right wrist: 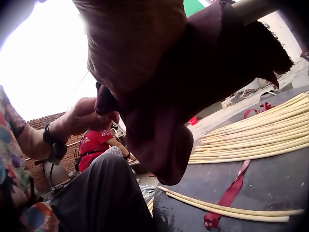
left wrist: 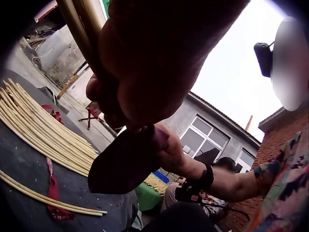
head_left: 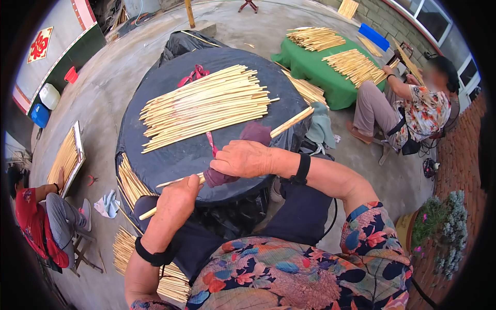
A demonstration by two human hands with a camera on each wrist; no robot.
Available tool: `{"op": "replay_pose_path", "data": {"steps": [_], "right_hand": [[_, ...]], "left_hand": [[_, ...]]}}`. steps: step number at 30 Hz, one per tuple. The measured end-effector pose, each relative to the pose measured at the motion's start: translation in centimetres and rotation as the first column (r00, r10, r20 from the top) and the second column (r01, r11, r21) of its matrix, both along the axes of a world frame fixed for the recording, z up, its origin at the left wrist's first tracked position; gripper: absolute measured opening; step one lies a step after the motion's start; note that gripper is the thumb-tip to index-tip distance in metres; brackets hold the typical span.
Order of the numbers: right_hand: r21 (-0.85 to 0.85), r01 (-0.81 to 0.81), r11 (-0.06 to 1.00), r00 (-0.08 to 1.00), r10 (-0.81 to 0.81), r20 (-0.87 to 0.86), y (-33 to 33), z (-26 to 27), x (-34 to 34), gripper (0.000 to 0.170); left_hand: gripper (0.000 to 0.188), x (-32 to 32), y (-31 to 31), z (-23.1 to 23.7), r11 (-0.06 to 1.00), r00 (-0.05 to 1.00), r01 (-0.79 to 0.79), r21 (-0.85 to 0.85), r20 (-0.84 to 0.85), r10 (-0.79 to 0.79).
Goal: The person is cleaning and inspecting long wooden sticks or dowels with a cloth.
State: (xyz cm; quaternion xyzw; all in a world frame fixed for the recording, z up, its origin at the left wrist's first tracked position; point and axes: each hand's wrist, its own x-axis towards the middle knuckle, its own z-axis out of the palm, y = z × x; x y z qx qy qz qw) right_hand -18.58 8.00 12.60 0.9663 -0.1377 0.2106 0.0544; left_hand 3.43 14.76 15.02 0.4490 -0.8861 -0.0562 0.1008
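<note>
Both hands are held over the near edge of a round table [head_left: 170, 170] covered in dark plastic. The left hand [head_left: 178, 201] grips pale sticks [head_left: 148, 213] whose ends stick out past the fist. A dark maroon cloth [head_left: 219, 178] is wrapped round the sticks, and the right hand [head_left: 243, 157] grips it; more stick length [head_left: 292, 122] comes out beyond that hand. In the right wrist view the cloth [right wrist: 164, 116] hangs in folds below the fingers. A wide row of sticks [head_left: 206, 106] lies on the table across a red ribbon [right wrist: 231, 191], with loose sticks [right wrist: 231, 210] nearer the edge.
Behind at the right, a green-covered table [head_left: 330, 77] bears more sticks, with a seated person [head_left: 423, 108] beside it. Another person [head_left: 39, 222] sits at the left by a board of sticks [head_left: 64, 160]. Bundles [head_left: 150, 263] lie below the table, and a potted plant [head_left: 429, 222] stands at right.
</note>
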Motion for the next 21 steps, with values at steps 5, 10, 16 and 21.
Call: {"op": "replay_pose_path", "data": {"steps": [5, 10, 16, 21], "right_hand": [[0.021, 0.062, 0.998, 0.994, -0.06, -0.088, 0.0, -0.2, -4.2, 0.018], [0.04, 0.086, 0.995, 0.991, -0.081, -0.111, -0.5, -0.3, -8.4, 0.016], [0.036, 0.103, 0.994, 0.991, -0.099, -0.092, -1.2, 1.2, -10.4, 0.016], [-0.05, 0.29, 0.956, 0.95, -0.294, -0.108, -2.8, 1.8, -12.3, 0.028]], "left_hand": [[0.019, 3.4, 3.2, 1.1, 0.996, 0.994, -0.084, 0.04, 0.074, 0.08], [0.021, 5.4, 6.0, 1.6, 0.984, 0.99, -0.137, 0.113, 0.03, 0.134], [0.016, 7.5, 8.0, 2.5, 0.912, 0.972, -0.221, 0.347, 0.002, 0.234], [0.018, 9.9, 8.4, 2.2, 0.904, 0.96, -0.239, 0.355, -0.053, 0.275]]}}
